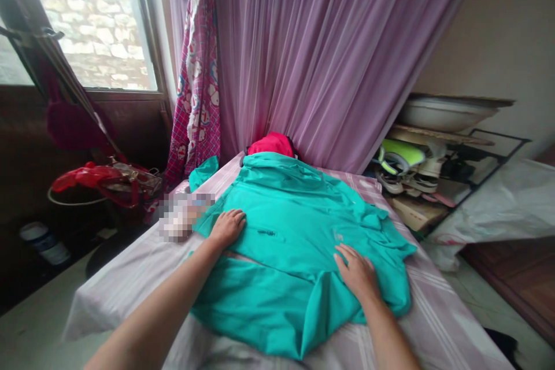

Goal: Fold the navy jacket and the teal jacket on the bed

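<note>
teal garment point(299, 243) spread across bed point(433, 312) middle, hem toward near edge | left hand point(228, 226) flat on left side, fingers loosely curled, gripping nothing | right hand point(358, 272) flat, fingers extended, pinning cloth smooth | red bundle point(272, 143) at far edge

Smooth matt teal cloth garment point(295, 243) on pale striped cloth bedsheet point(437, 312).

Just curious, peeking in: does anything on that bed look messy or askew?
Yes. The teal cloth garment lies rumpled, its right edge bunched in folds. Left hand and right hand press flat on it.
</note>
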{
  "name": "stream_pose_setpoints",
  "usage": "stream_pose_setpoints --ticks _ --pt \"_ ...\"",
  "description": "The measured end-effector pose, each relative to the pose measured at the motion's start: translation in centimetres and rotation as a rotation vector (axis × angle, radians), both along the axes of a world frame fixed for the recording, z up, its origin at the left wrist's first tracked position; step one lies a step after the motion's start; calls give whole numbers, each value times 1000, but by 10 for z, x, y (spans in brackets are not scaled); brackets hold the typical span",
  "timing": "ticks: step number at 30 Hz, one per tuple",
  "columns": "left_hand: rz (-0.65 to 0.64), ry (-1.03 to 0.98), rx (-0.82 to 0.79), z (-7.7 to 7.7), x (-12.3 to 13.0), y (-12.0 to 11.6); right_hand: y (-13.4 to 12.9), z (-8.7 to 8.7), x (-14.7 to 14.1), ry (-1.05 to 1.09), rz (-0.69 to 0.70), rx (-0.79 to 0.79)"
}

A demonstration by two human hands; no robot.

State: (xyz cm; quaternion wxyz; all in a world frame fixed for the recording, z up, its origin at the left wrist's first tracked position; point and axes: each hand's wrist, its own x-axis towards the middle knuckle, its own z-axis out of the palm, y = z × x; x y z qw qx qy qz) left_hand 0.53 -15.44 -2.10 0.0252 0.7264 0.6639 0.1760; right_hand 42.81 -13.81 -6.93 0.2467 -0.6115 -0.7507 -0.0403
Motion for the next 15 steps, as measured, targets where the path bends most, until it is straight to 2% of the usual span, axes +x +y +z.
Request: stream_pose_setpoints --ticks 3,7,11,15 --pt "-20 -30 -43 -5 -7 -10 -17 -2 30 -17 -141 -42" --pt "-72 -90 -85 -7 -25 -24 -28 -7 60 40 -159 6" --pt "-131 -166 -118 -2 -41 -42 -30 -8 61 83 -157 52" --pt "-194 -233 -196 12 -50 -59 -31 -5 54 110 -183 32"
